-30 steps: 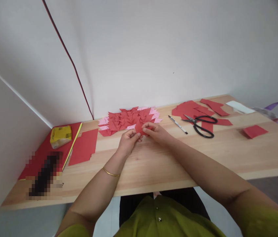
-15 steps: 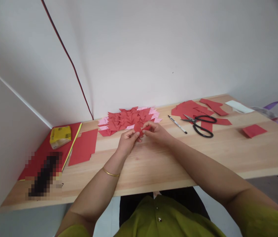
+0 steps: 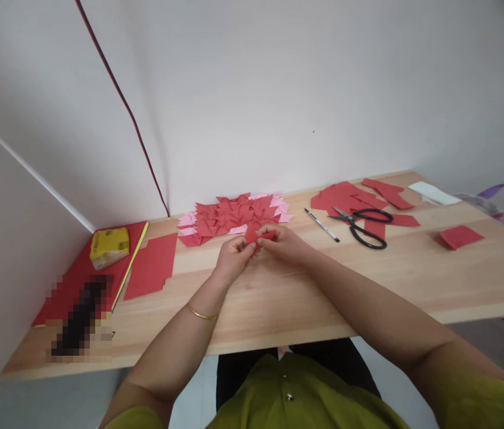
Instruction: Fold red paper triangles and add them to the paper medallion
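Between my two hands is a small piece of red paper (image 3: 252, 231), partly folded and held just above the table. My left hand (image 3: 235, 256) pinches its left side between thumb and fingers. On the other side, my right hand (image 3: 280, 241) grips the right part, thumb on the paper. Fingers cover much of the lower edge, so the exact fold is hard to make out. Just behind the hands lies a spread of folded red paper pieces (image 3: 220, 215), with pink folded pieces (image 3: 281, 208) at its ends.
Black-handled scissors (image 3: 351, 219) and a pen (image 3: 322, 225) lie to the right, near red paper scraps (image 3: 340, 195). A single red square (image 3: 462, 236) sits farther right. At left are red sheets (image 3: 152, 265) and a yellow packet (image 3: 109, 247) on a red folder (image 3: 64, 298).
The red paper has turned slightly between my fingers and shifted a little to the right. Both hands keep hold of it; the things on the table have not moved.
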Demonstrator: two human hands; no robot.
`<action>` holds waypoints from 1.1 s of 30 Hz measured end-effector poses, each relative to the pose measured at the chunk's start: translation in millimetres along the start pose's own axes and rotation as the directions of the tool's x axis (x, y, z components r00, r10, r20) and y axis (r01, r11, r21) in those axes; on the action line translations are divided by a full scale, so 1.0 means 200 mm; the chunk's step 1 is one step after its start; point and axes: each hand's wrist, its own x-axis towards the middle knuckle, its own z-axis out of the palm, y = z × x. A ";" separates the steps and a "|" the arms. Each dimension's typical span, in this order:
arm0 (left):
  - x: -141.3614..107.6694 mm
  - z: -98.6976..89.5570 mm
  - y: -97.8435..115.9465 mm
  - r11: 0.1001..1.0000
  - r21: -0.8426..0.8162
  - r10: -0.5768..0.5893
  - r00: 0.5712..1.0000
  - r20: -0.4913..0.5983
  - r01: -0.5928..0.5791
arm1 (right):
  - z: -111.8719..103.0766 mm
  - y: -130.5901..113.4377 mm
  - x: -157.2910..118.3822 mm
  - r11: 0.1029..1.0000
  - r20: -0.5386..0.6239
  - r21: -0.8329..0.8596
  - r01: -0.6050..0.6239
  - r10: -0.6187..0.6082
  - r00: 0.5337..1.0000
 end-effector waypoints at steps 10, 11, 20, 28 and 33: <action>-0.02 0.01 0.06 0.998 0.006 -0.058 0.996 0.068 0.058 | 0.00 -0.05 -0.01 0.999 -0.059 -0.051 -0.013 0.010 0.998; -0.02 0.01 0.06 0.999 0.003 -0.053 0.995 0.083 0.053 | -0.01 -0.04 0.00 0.998 -0.078 -0.055 -0.021 0.017 0.997; -0.03 0.00 0.06 0.997 0.043 -0.068 0.996 0.064 0.065 | -0.01 -0.05 0.00 1.000 -0.105 -0.022 -0.019 0.016 0.994; -0.01 -0.01 0.04 0.999 0.030 -0.029 0.992 0.123 0.025 | -0.02 -0.04 0.00 1.000 -0.096 -0.002 -0.022 0.021 0.995; 0.00 0.00 0.04 0.995 -0.096 -0.009 0.994 0.113 0.020 | -0.01 -0.05 -0.01 1.000 -0.043 -0.018 -0.005 0.004 0.999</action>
